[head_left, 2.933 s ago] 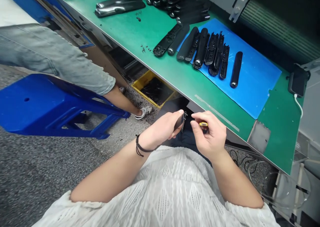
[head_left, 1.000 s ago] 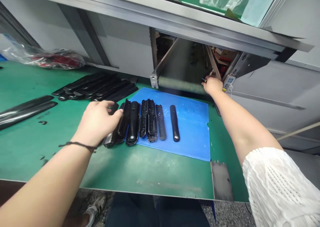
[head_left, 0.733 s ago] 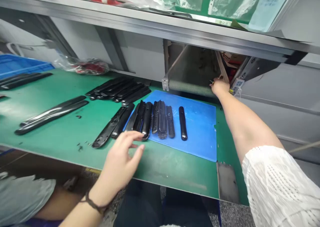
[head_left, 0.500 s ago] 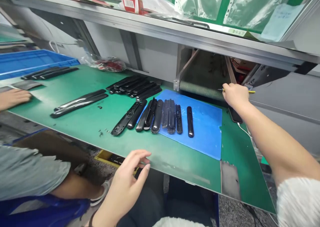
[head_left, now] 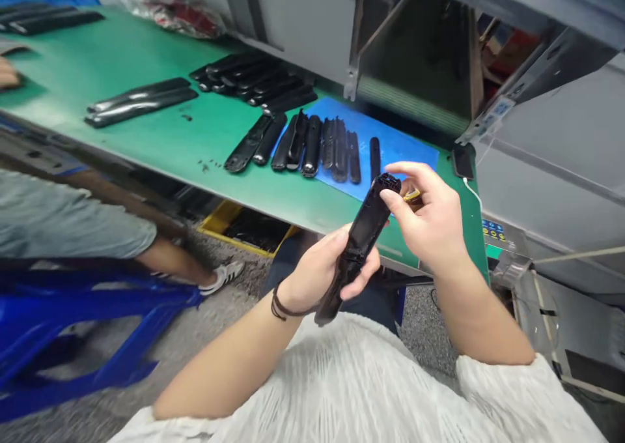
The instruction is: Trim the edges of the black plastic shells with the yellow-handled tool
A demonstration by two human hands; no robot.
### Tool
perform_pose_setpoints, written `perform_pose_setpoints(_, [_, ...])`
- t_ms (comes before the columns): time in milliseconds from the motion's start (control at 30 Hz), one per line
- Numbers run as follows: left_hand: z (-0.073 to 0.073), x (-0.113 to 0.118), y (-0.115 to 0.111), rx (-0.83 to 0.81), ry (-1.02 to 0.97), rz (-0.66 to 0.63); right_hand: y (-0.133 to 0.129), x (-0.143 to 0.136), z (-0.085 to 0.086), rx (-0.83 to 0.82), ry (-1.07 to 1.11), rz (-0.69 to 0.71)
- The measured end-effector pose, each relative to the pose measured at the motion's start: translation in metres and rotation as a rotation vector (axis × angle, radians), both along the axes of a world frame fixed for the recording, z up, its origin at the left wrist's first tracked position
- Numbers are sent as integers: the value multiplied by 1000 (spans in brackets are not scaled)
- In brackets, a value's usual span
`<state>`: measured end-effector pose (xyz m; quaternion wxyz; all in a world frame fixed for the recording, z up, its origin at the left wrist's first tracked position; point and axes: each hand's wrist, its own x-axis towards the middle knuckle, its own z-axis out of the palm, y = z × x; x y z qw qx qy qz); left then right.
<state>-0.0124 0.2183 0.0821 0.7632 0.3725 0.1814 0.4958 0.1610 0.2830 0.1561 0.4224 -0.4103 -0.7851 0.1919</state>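
Note:
My left hand [head_left: 328, 267] is wrapped round a long black plastic shell [head_left: 368, 221], tilted over my lap with its hollow side showing. At the shell's upper end, the thumb and fingers of my right hand [head_left: 427, 208] grip its rim. A yellow tool [head_left: 411, 196] shows between the fingers of that same hand, mostly hidden. Beyond, several black shells lie in a row across the green table [head_left: 209, 182] and the blue sheet [head_left: 405, 144]. One single black shell [head_left: 374, 156] lies apart at the row's right end.
A pile of black shells [head_left: 254, 78] lies at the back, with a pair [head_left: 141, 103] further left. A phone [head_left: 463, 163] with a white cable is at the right edge. Left are a yellow bin [head_left: 215, 223], a blue stool [head_left: 97, 300] and another person's leg [head_left: 170, 264].
My right hand has come back from the chute opening to over my lap. My left hand, empty before, now holds a black shell. The view has tipped downward.

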Motion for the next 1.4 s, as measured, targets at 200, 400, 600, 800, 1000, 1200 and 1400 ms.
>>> perform_pose_setpoints(200, [-19,-18,-40,-94,78,299,-50,-50,-77,26,161,315])
perform_pose_setpoints(400, [-19,-55,-73,-209,51,358,-71,-102,-76,-73,453,94])
perform_pose_setpoints(600, [-22,-105,-101,-295,-182,604,-82,-110,-48,259,374,244])
perform_pose_setpoints(800, [-11,-127,-112,-298,-146,869,-69,-177,-72,60,322,372])
perform_pose_setpoints(1000, [-16,-102,-101,-119,122,1195,-106,-171,-96,-207,313,638])
perform_pose_setpoints(1200, [-22,-82,-89,17,287,1245,-113,-173,-106,-597,508,441])
perform_pose_setpoints(1400, [-27,-87,-85,-132,130,1151,-111,-161,-113,-620,591,398])
